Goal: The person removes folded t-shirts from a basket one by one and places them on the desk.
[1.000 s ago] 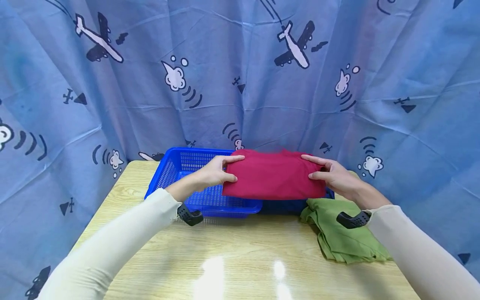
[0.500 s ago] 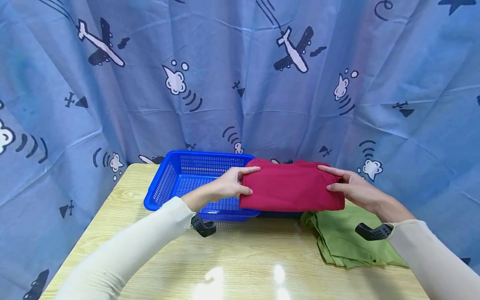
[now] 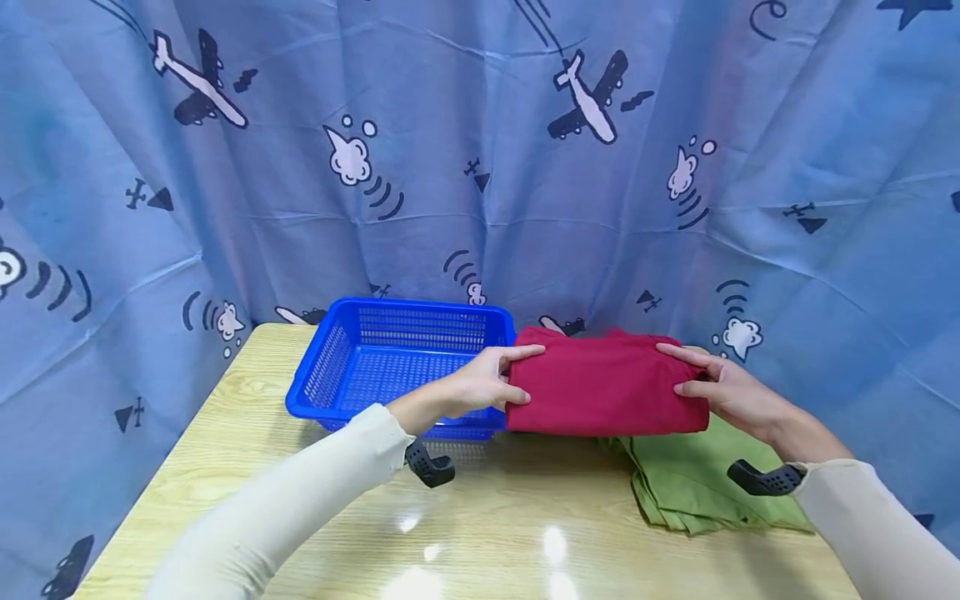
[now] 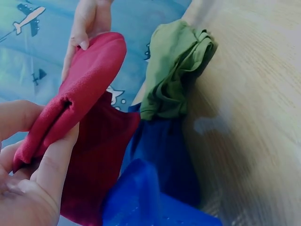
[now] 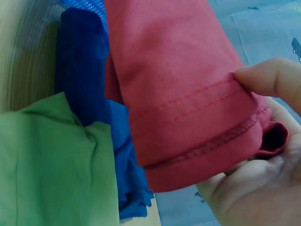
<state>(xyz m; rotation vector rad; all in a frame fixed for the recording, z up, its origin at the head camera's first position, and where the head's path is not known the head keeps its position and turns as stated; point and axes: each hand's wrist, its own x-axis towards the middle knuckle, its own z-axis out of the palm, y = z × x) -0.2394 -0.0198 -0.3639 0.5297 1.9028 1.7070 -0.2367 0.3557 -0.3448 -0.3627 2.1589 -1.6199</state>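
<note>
A folded red garment (image 3: 600, 387) hangs level above the table, held between both hands. My left hand (image 3: 480, 383) grips its left end, thumb at the front and fingers behind. At the other end my right hand (image 3: 742, 404) pinches it in the same manner, beside a stitched hem visible in the right wrist view. Layers of the fold show at the left end in the left wrist view. Below lies a dark blue garment (image 5: 82, 61), hidden behind the red one in the head view. A green garment (image 3: 705, 483) lies on the table under the right wrist.
Left of the red garment stands a blue plastic basket (image 3: 401, 308) with slotted walls, its right front corner behind my left hand. The wooden table (image 3: 315, 508) reaches back to a blue printed curtain (image 3: 480, 150).
Both hands have carried the red garment rightward and lower, away from over the basket. More of the basket's inside now shows.
</note>
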